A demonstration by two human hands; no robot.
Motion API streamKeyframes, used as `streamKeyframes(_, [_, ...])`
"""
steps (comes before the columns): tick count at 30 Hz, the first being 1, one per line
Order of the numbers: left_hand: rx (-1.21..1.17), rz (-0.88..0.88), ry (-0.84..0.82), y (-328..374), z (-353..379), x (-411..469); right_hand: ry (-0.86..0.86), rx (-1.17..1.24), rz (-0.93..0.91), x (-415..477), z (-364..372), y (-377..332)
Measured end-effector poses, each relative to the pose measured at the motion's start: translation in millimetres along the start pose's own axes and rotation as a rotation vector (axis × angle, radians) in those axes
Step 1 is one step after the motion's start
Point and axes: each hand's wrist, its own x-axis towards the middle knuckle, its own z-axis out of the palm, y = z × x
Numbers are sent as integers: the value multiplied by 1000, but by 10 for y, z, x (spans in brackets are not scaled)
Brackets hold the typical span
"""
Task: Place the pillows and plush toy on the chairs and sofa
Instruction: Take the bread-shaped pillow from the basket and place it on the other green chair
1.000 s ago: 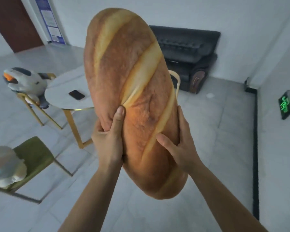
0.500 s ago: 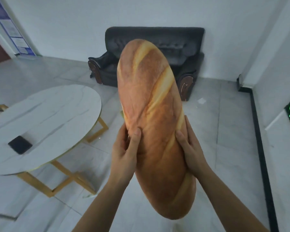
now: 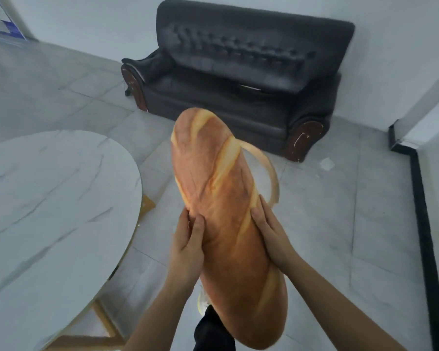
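The table [image 3: 48, 198] is cut off at the left edge, and the chair [image 3: 273, 183] is largely hidden behind the bread pillow [image 3: 226, 211].

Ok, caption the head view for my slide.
Left hand and right hand hold a bread-shaped pillow, black sofa ahead, round table at left.
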Motion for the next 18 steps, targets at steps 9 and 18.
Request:
streamKeyframes(9, [175,-304,-90,-602,160,2198,-29,7,319,1882,260,709])
streamKeyframes(18, [203,-521,-73,-2058,711,3441,23,-106,579,3353,250,2262])
